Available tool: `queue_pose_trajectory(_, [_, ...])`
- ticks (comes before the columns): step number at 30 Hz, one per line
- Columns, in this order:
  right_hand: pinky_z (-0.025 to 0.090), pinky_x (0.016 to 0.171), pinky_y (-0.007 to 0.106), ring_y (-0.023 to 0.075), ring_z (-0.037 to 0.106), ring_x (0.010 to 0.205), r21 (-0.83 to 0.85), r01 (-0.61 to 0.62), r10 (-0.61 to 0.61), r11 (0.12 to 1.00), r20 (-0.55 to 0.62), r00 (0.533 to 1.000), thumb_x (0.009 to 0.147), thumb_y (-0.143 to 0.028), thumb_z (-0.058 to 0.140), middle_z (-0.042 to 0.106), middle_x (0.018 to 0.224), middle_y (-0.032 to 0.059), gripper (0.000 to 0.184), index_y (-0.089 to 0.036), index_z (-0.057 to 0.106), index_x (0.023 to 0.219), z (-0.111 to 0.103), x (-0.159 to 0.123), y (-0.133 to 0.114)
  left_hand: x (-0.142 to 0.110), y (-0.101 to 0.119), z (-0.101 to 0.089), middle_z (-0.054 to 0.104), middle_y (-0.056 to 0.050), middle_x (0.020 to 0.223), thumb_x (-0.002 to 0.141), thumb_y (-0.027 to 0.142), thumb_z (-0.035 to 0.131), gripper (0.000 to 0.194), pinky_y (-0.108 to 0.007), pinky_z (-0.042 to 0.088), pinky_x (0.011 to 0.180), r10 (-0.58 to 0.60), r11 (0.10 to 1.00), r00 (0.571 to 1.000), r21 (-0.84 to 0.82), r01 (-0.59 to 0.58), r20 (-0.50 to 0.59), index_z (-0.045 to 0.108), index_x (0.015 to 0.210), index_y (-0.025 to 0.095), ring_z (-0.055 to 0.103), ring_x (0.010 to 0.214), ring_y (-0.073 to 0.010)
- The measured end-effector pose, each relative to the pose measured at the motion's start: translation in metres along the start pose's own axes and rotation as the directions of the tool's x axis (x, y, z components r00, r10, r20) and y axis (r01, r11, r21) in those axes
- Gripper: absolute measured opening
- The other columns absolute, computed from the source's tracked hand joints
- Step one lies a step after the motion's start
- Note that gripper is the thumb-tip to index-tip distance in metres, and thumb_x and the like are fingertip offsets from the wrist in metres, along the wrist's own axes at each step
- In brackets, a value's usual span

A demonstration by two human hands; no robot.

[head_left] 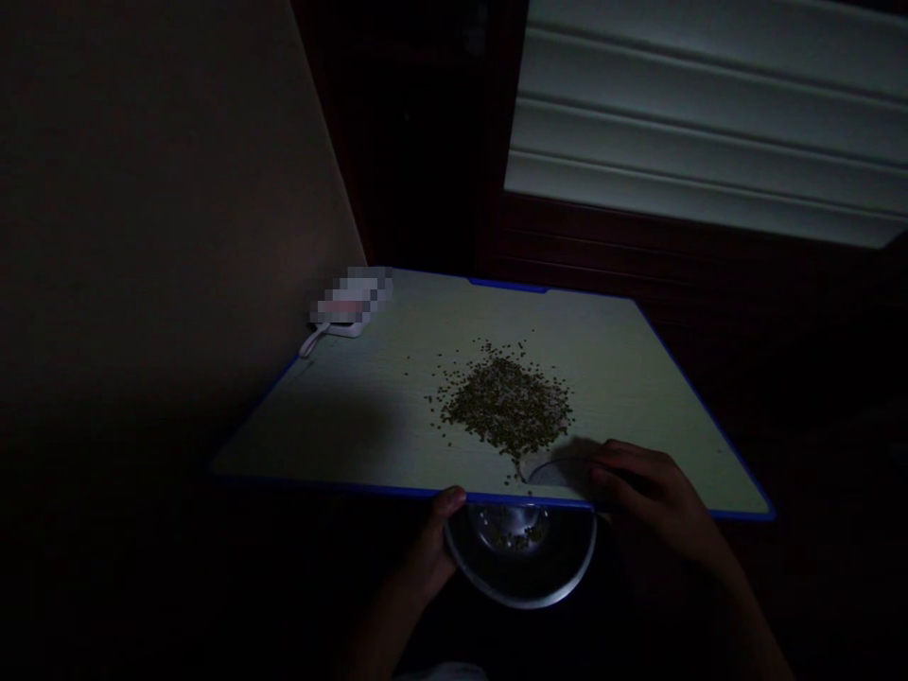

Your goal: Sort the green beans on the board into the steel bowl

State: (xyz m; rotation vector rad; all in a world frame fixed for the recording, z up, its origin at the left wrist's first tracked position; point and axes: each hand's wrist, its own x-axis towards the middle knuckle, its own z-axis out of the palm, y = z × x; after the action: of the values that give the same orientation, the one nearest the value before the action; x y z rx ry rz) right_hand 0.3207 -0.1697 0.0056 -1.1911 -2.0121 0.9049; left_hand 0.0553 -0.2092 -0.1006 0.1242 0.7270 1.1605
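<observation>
Apparently drawing small dark grains (pixel 507 402), heaped on the tabletop (pixel 624 378), toward its near edge with a thin curved tool (pixel 560 470) pinched in the right hand (pixel 649 487). Holding a metal bowl (pixel 521 567) below that edge with the left hand (pixel 435 549), fingers mostly hidden, with some grains already inside. Seems to call next for short, light strokes, bowl tight beneath the edge.

We've room along the right side of the blue-edged tabletop (pixel 638 378); a seed heap (pixel 507 402) blocks our middle, a white strapped object (pixel 349 309) our far-left corner, a metal bowl (pixel 529 602) below the near edge.
</observation>
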Motion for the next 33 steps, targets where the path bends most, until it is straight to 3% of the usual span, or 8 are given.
queue_pose_trajectory(17, [0.049,0.068,0.027,0.0176,0.062,0.077,0.061,-0.005,0.002,0.998,0.045,0.999,0.093,-0.032,0.058,0.066,0.083,0.0053,0.019,-0.02,0.071,0.086,-0.001,0.002,-0.011,-0.002,0.001,0.003,0.081,-0.011,0.084,0.069,0.031,0.075,0.022,-0.048,0.042,0.106,-0.015,1.0,1.0,0.023,0.015,-0.019,0.076,0.081,0.013,0.067,0.107,-0.0352])
queue_pose_trajectory(26, [0.051,0.07,0.029,0.0198,0.064,0.081,0.015,0.014,-0.014,1.0,-0.006,1.0,0.092,-0.033,0.059,0.069,0.087,0.0055,0.018,-0.022,0.074,0.093,0.0,-0.002,0.0,-0.004,0.003,0.005,0.079,-0.013,0.1,0.068,0.033,0.076,0.031,-0.049,0.043,0.105,-0.032,0.999,0.998,0.021,0.033,-0.05,0.075,0.091,0.012,0.067,0.109,-0.0352])
queue_pose_trajectory(29, [0.051,0.069,0.029,0.0197,0.064,0.081,-0.028,0.033,-0.035,0.999,-0.049,0.998,0.092,-0.033,0.059,0.069,0.088,0.0063,0.019,-0.022,0.073,0.096,0.0,-0.001,0.003,-0.004,0.002,0.004,0.08,-0.011,0.098,0.068,0.032,0.076,0.027,-0.047,0.043,0.105,-0.016,1.0,0.999,0.016,0.017,-0.046,0.075,0.088,0.014,0.067,0.109,-0.0343])
queue_pose_trajectory(33, [0.051,0.067,0.029,0.0184,0.062,0.078,-0.048,0.074,-0.074,0.996,0.018,0.997,0.094,-0.033,0.056,0.067,0.086,0.0067,0.02,-0.02,0.072,0.094,-0.001,0.003,0.0,-0.004,0.002,0.004,0.081,-0.01,0.088,0.068,0.031,0.075,0.02,-0.047,0.043,0.105,0.003,1.0,1.0,0.019,-0.003,-0.021,0.075,0.08,0.014,0.068,0.107,-0.0347])
